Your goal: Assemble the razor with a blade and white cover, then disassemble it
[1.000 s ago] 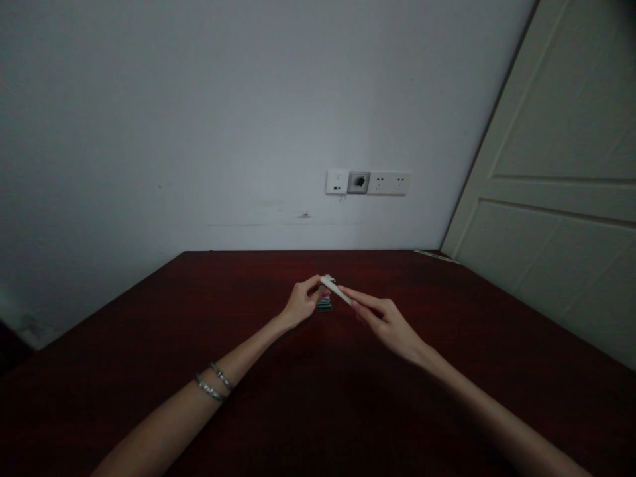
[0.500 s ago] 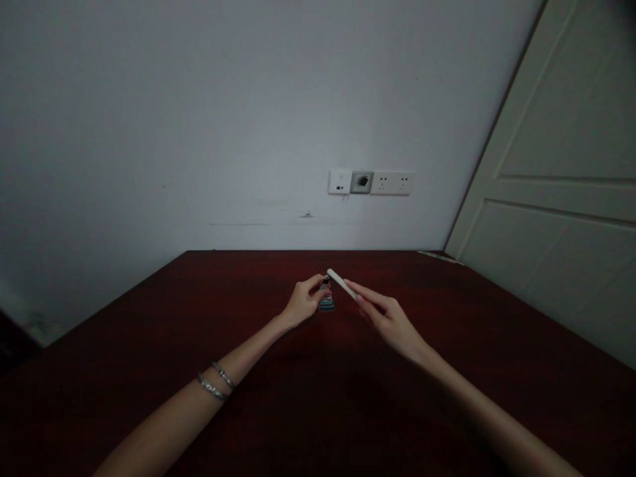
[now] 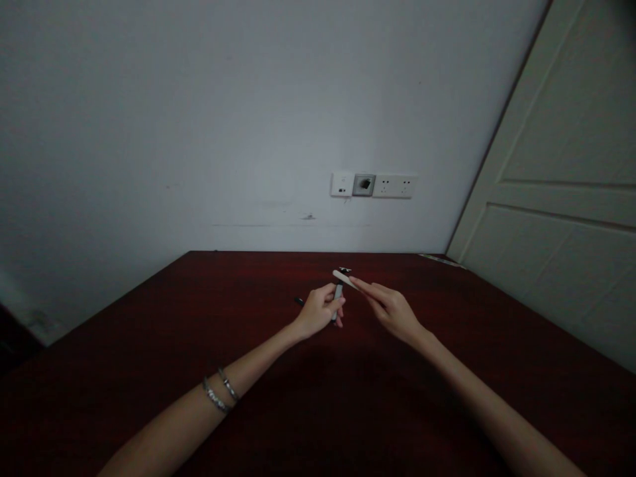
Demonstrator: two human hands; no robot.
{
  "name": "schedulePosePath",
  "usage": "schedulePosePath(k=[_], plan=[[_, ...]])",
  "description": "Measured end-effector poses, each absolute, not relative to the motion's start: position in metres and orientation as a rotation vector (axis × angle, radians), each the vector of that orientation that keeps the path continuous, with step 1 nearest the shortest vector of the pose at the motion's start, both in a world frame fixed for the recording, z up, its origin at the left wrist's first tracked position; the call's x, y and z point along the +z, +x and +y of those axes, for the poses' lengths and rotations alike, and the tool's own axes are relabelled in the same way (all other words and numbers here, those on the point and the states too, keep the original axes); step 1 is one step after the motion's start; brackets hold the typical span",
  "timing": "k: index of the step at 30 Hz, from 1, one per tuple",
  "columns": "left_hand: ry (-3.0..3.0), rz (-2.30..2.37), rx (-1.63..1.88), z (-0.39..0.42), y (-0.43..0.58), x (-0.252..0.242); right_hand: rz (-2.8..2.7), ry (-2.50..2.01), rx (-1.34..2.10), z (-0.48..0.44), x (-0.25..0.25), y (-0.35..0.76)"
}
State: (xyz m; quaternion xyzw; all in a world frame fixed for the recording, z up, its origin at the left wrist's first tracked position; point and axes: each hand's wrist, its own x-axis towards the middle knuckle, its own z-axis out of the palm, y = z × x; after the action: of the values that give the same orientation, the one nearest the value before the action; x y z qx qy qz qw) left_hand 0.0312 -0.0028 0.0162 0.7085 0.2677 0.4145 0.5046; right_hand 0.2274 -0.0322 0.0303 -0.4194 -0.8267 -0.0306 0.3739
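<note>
Wears, on the forearm (image 3: 268,350) behind the left hand (image 3: 317,311), a smooth silvery bangle (image 3: 228,385) nearer the hand and a lumpier, studded-looking bracelet (image 3: 215,397) farther from it.

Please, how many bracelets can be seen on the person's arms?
2. Both are around the left forearm: one bracelet nearer to the left hand, the other bracelet farther from it. Parts of the arms outside the picture cannot be checked.

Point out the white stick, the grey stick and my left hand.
White stick (image 3: 342,277), head view: near its rounded tip.
Grey stick (image 3: 338,292), head view: upper part of its shaft.
Left hand (image 3: 315,313), head view: back of the hand.
</note>
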Motion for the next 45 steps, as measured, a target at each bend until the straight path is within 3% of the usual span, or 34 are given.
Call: schedulePosePath(k=[15, 26, 31, 38, 45], plan=[[1.664, 0.737, 1.053, 0.001, 0.030, 0.013, -2.051, -1.154, -0.241, -0.020, 0.024, 0.237], [1.669, 0.643, 1.018, 0.004, 0.024, 0.016, -1.838, -0.987, 0.080, -0.017, 0.011, 0.228], [1.614, 0.619, 1.077, 0.010, 0.019, 0.020, -1.509, -1.063, 0.395, -0.023, 0.009, 0.229], [1.507, 0.480, 0.939, 0.012, 0.020, 0.015, -1.127, -0.826, 1.251, -0.048, 0.037, 0.186], [1.534, 0.427, 0.861, 0.007, 0.022, 0.014, -1.099, -0.837, 1.414, -0.063, 0.033, 0.165]])
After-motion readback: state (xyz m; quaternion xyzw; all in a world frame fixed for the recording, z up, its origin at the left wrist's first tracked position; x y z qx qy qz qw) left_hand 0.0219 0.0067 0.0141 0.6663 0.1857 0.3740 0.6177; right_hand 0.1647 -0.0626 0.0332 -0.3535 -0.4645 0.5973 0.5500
